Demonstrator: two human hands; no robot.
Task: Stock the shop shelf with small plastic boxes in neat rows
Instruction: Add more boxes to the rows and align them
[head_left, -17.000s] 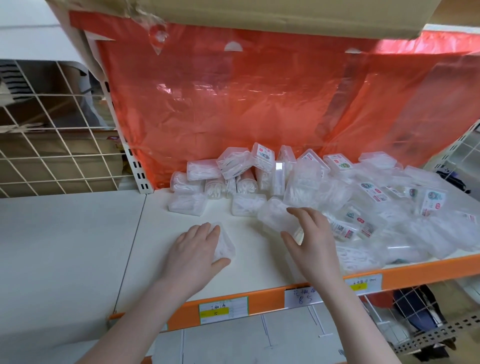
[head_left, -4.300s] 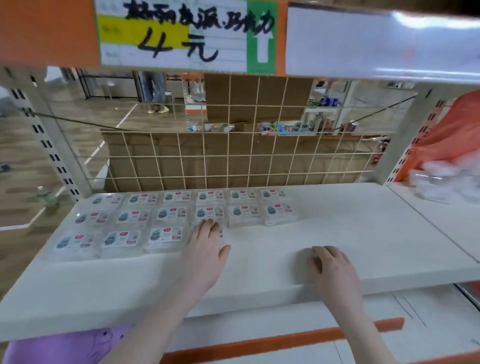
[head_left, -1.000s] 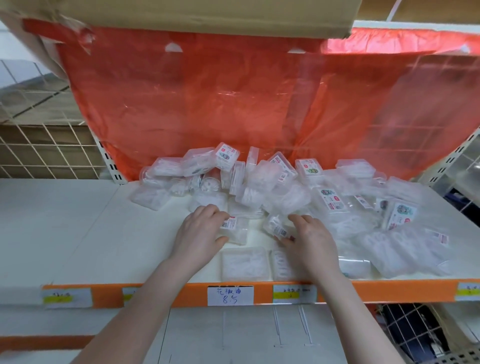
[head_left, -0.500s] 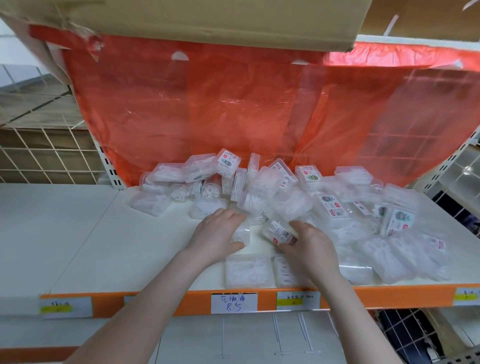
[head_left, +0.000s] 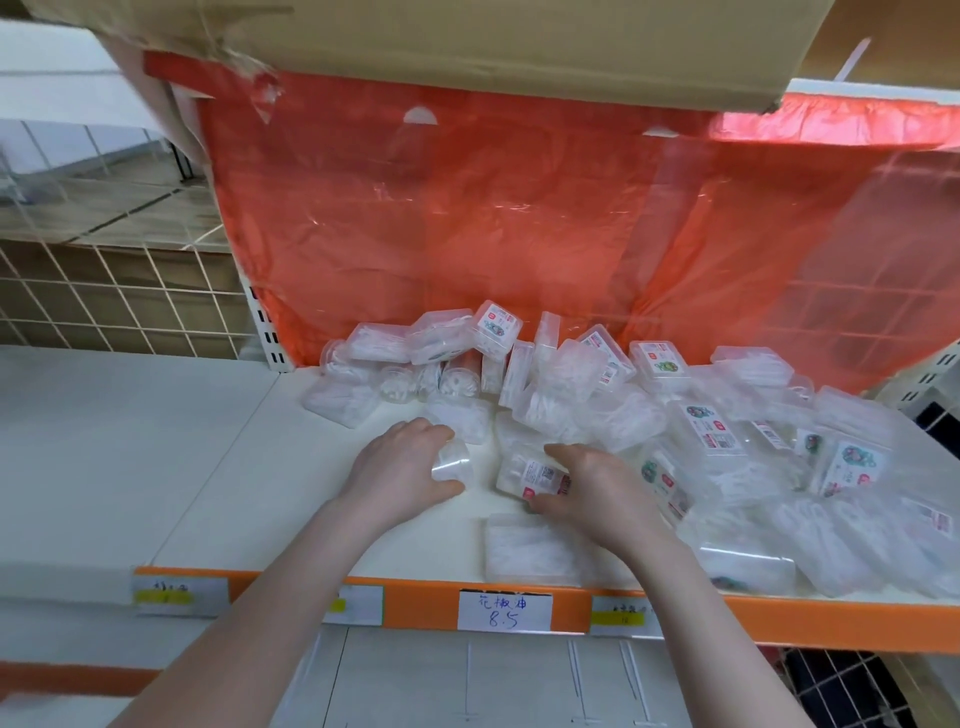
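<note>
Red plastic sheeting (head_left: 519, 218) backs a white shelf (head_left: 130, 441); clear boxes (head_left: 675, 441) heap at frame centre-right. Left hand (head_left: 400, 467) curls round one box (head_left: 453, 461); right hand (head_left: 597, 493) grips a labelled box (head_left: 530, 472).

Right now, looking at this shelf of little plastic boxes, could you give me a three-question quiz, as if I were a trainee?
1. True or false: each hand grips a box.
2. The sheet behind the pile is: A green, B red, C blue?
3. Fill in: the handwritten price tag reads ___.

Key: 1 true: the left hand grips a clear box, the right hand a labelled box. 2 B: the red plastic sheet behind the pile. 3 8.5, on the price tag.
</note>
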